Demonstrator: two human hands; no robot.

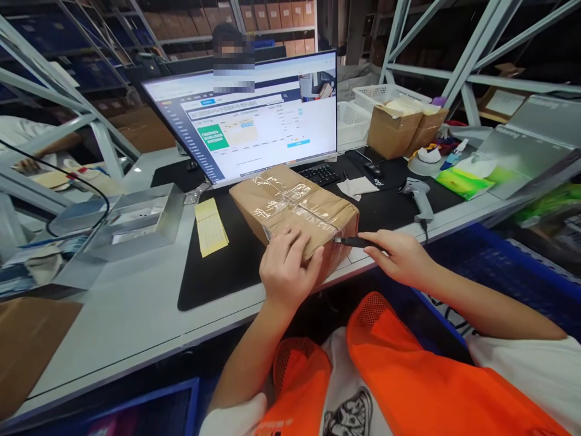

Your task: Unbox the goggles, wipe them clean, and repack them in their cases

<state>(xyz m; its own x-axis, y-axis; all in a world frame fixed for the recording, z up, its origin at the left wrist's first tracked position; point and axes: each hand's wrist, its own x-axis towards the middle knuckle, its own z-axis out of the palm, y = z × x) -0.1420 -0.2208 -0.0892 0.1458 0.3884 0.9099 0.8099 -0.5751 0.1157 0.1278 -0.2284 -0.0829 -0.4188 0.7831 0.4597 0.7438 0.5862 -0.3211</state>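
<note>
A taped brown cardboard box (pixel 290 197) sits on the black desk mat (pixel 204 284), its near end reaching the table edge. My left hand (pixel 290 263) rests on the near part of the box top, fingers spread over the cardboard and tape. My right hand (pixel 399 254) is closed around a dark-handled utility knife (pixel 356 241). The knife's tip touches the near right edge of the box, at the tape. Clear tape crosses the box top and wraps down its end.
A monitor (pixel 272 121) stands behind the box. To the right are a keyboard (pixel 320 174), mouse (pixel 373 169), barcode scanner (pixel 417 198) and open carton (pixel 394 130). Yellow paper slips (pixel 211 227) and a grey tray (pixel 140 224) lie left. A person (pixel 231 45) is behind the monitor.
</note>
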